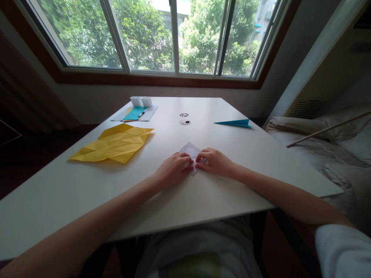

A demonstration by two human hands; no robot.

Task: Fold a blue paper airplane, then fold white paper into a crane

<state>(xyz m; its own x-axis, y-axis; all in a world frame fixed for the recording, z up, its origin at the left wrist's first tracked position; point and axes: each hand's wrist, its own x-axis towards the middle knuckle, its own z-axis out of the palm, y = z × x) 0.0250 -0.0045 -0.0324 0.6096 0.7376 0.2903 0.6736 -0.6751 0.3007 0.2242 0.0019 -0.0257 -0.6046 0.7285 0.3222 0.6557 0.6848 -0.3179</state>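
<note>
A small folded sheet of white paper [189, 147] lies on the white table, one corner pointing away from me and another toward me. My left hand [176, 166] is closed on its left side, fingers curled at the paper's middle. From the right, my right hand [215, 161] pinches the other side, its fingertips almost meeting those of the left. Both hands cover much of the paper, so the folds under the fingers are hidden.
Creased yellow paper [116, 143] spreads to the left. A blue paper plane [236, 122] lies back right. At the back left are blue paper [135, 113], a pen [142, 112] and white folded boxes [141, 101]. Round metal fittings [184, 122] sit in the table [162, 208].
</note>
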